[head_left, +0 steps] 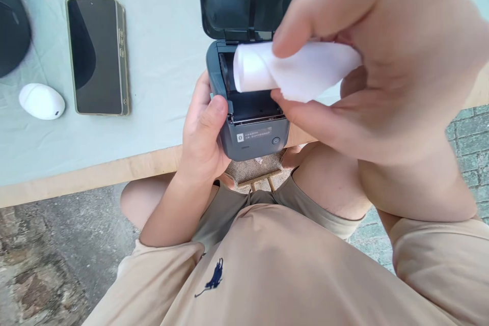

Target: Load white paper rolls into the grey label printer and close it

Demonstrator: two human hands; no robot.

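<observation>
A small dark grey label printer (252, 145) stands at the table's near edge, its dark lid (240, 0) swung up and back. My left hand (204, 135) grips the printer's left side, thumb on the rim of the open compartment. Between the thumb and fingers of my right hand (382, 61) is a white paper roll (252, 69), held lengthwise just over the compartment. A loose end of its paper hangs out toward my palm. Whether the roll touches the compartment's inside, I cannot tell. On the printer's front are a power button and a small printed sticker.
A smartphone (97, 56) in a clear case lies on the pale cloth (160, 76) to the left. Beside it sit a white rounded object (42, 101) and part of a black object (13, 20). The wooden table edge (95, 173) runs above my knees.
</observation>
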